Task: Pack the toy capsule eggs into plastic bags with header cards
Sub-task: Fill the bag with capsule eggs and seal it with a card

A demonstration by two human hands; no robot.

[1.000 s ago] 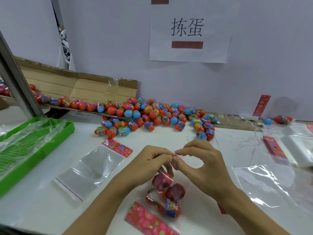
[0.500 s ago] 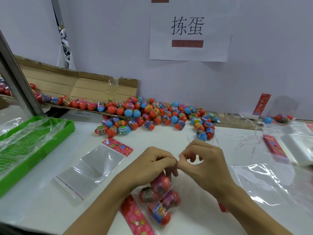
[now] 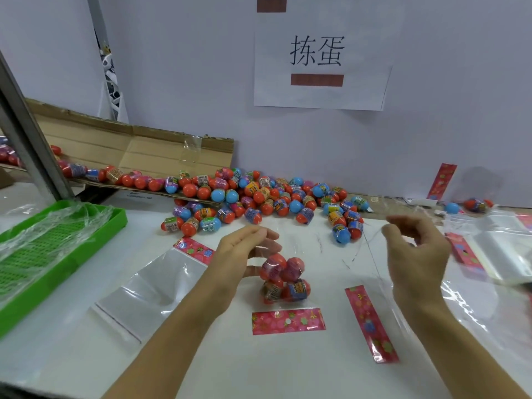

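Note:
A clear plastic bag (image 3: 283, 279) holds several red and orange capsule eggs, and its pink header card (image 3: 288, 321) lies at the bag's near end on the white table. My left hand (image 3: 244, 254) pinches the bag's far, open end from the left. My right hand (image 3: 417, 254) is held up to the right, apart from the bag, with thumb and forefinger pinching a thin clear strip (image 3: 370, 243) that trails down to the left. A big pile of loose capsule eggs (image 3: 259, 197) lies along the wall behind.
An empty bag (image 3: 149, 286) with a pink header lies left of my forearm. Another one (image 3: 371, 323) lies under my right wrist. A green tray (image 3: 57, 254) covered in film sits at far left, a cardboard box (image 3: 129, 151) behind it. More bags (image 3: 503, 249) are stacked at right.
My hands were together at the bag's open end. Now my right hand has pulled away to the right with a thin strip, and the bag's header card has swung round to lie square to me.

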